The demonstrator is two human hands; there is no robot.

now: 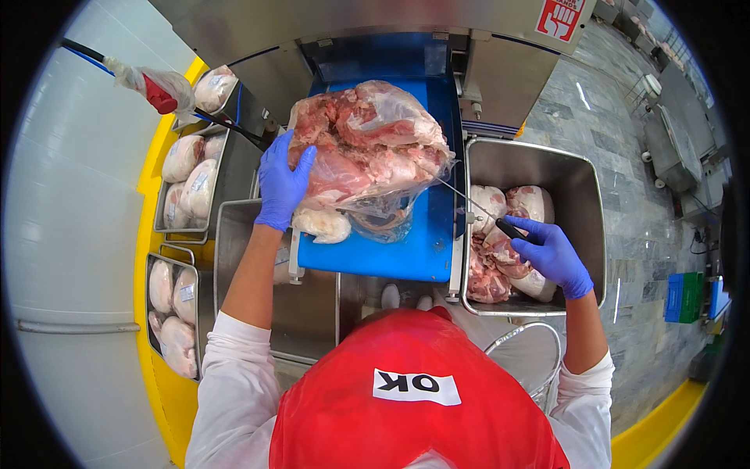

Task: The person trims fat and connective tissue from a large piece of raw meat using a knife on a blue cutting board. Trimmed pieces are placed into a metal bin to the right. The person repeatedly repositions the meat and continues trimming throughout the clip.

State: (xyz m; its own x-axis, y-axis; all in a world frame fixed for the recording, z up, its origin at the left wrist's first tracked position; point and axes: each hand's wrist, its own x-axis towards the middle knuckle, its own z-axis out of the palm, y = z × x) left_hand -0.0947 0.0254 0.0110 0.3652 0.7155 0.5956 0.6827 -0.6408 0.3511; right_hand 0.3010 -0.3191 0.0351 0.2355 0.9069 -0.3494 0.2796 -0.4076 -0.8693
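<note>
A large block of raw pink meat (351, 148), partly covered in clear plastic film (391, 215), lies on a blue conveyor belt (375, 262). My left hand (283, 180), in a blue glove, grips the meat's left edge with the thumb on top. In my right hand (551, 254), also gloved, is the black handle of a thin metal rod (469, 201). The rod slants up to the meat's right edge, where its tip cannot be made out. A pale lump (322, 225) sits at the meat's near left corner.
Right of the belt stands a steel bin (582, 168) with several meat pieces (531, 203). Another steel bin (305, 313) is at the near left. Trays of wrapped meat (191, 187) line the left wall. A steel machine (375, 19) rises behind the belt; a bagged red control (158, 94) hangs left.
</note>
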